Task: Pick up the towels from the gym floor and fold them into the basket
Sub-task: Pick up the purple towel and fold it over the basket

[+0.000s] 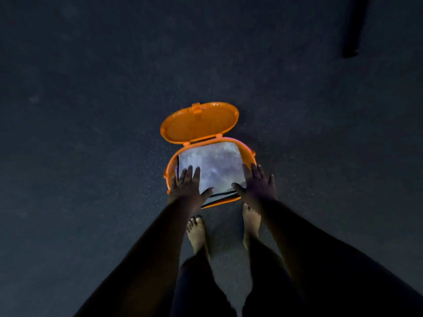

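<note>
An orange plastic basket (pixel 168 170) stands on the dark gym floor in the middle of the head view, its hinged lid (pixel 199 122) swung open toward the far side. A folded grey-white towel with a dark edge (pixel 217 165) fills the basket's top. My left hand (pixel 188 183) lies flat on the towel's near left corner, fingers straight and spread. My right hand (pixel 257 184) lies flat over the towel's near right corner and the basket rim, fingers straight as well. Neither hand grips anything.
My two bare feet (pixel 196 232) stand just behind the basket on the speckled dark floor. A dark upright post or leg (pixel 352 30) shows at the far right. The scene is dim.
</note>
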`<control>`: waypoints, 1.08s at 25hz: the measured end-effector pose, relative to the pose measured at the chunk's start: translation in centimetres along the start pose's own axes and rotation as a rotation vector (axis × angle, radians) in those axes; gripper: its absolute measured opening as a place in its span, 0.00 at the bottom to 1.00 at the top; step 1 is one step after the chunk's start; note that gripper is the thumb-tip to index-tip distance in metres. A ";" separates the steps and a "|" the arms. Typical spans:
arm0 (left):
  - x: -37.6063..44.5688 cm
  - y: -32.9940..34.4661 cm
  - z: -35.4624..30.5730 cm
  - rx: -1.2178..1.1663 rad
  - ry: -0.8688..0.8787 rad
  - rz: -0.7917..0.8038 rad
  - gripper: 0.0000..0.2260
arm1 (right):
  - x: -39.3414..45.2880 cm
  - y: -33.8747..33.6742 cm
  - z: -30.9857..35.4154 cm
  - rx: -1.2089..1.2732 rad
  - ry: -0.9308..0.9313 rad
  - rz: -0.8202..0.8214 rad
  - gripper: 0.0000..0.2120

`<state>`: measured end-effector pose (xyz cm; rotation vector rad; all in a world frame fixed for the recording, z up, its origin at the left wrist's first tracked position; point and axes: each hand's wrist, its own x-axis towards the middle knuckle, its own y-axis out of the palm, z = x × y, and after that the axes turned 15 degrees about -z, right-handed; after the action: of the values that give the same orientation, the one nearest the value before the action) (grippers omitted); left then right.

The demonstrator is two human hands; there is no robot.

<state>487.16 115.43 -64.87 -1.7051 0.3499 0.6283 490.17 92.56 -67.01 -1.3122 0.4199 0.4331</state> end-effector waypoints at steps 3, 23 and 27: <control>-8.3 -9.5 -2.7 0.060 0.107 0.034 0.43 | -9.5 -9.5 1.0 0.061 0.068 -0.037 0.40; -41.8 -22.8 -28.1 0.521 1.279 -0.162 0.47 | -58.5 -23.9 -8.3 0.334 0.934 -0.617 0.45; -51.1 -19.5 -35.3 0.538 1.453 -0.215 0.46 | -69.3 -22.0 -13.7 0.333 1.091 -0.707 0.45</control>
<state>464.27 80.49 -14.91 -1.3551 1.1813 -0.9166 442.33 70.16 -15.19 -1.1768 0.8267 -0.9640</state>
